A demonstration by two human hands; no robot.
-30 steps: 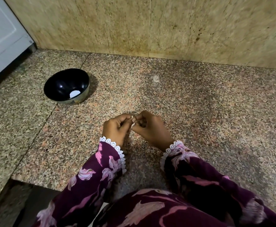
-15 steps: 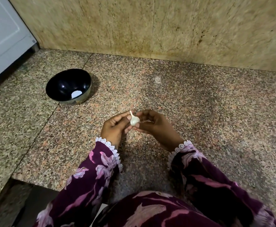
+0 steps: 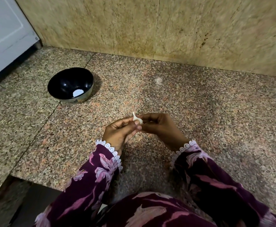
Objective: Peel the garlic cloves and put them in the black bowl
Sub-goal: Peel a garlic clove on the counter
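Seemingly mid-peel, both hands [image 3: 143, 128] pinch one garlic clove [image 3: 137, 119] in a shared grip, while the black bowl [image 3: 70, 84] holds only a white patch, perhaps glare.

Most of the garlic clove [image 3: 137, 119] was covered by the fingers [image 3: 136, 126] of the left hand [image 3: 117, 134] and by the right hand [image 3: 160, 128]; only its pale top and thin tip were shown, so how much skin remained could not be told. The right hand's fingertips were hidden behind the clove. The white patch in the black bowl [image 3: 70, 85], near the desk's [image 3: 199, 104] far left corner, could not be identified. The white cabinet [image 3: 5, 35] was cut off by the left edge, and both sleeves by the bottom edge.
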